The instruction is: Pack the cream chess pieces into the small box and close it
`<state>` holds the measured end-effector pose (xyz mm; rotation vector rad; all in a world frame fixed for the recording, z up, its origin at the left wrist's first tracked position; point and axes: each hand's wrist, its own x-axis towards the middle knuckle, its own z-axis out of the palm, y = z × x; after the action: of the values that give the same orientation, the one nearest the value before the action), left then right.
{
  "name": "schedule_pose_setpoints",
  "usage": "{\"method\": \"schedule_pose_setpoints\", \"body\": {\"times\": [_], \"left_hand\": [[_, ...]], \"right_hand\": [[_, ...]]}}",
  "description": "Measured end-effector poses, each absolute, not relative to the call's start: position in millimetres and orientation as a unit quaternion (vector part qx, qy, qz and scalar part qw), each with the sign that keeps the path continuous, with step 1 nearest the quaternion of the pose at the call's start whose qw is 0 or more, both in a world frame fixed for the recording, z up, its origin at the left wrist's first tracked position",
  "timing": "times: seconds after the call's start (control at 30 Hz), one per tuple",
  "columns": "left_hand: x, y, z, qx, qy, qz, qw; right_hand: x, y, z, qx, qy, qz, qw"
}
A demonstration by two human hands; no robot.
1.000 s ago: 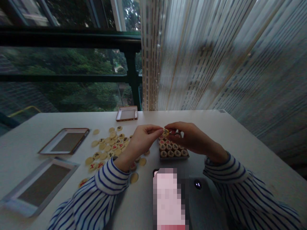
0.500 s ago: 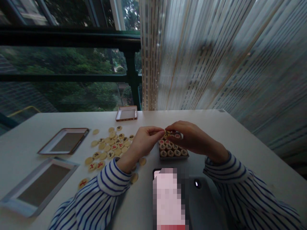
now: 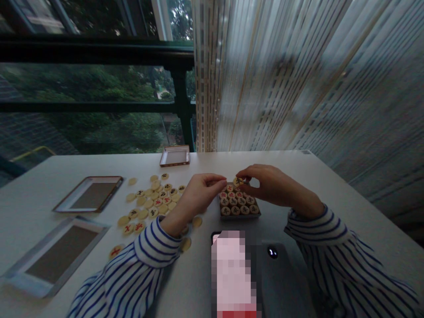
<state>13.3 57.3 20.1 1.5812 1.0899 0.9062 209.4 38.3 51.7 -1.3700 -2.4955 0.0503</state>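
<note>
My right hand [image 3: 270, 185] pinches a round wooden chess piece [image 3: 238, 181] with a black character, just above the far side of a small box [image 3: 239, 213] packed with several such pieces. My left hand [image 3: 195, 196] hovers at the box's left edge, its fingers curled together with thumb and forefinger touching; nothing shows in them. Loose chess pieces [image 3: 150, 203], marked red or black, lie scattered on the white table [image 3: 331, 194] left of my left hand. Both arms wear blue-striped white sleeves.
Two shallow box lids [image 3: 89, 193] [image 3: 54, 254] lie at the left, a third small lid [image 3: 175, 156] at the far edge. A phone [image 3: 233, 269] and a dark device [image 3: 278, 274] sit near me. Window railing and striped curtain stand behind the table.
The piece held between both hands has passed to my right hand alone, which moved it right and slightly back over the box. My left hand let go and stays beside the box.
</note>
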Motion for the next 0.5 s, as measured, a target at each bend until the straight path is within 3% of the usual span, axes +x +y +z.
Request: {"method": "schedule_pose_setpoints", "body": {"times": [0.3, 0.5], "left_hand": [[11, 60, 13, 0.684, 0.443, 0.355, 0.458], [8, 61, 9, 0.753, 0.441, 0.322, 0.366]], "right_hand": [[226, 47, 45, -0.503, -0.86, 0.022, 0.078], [232, 51, 40, -0.514, -0.855, 0.042, 0.053]]}}
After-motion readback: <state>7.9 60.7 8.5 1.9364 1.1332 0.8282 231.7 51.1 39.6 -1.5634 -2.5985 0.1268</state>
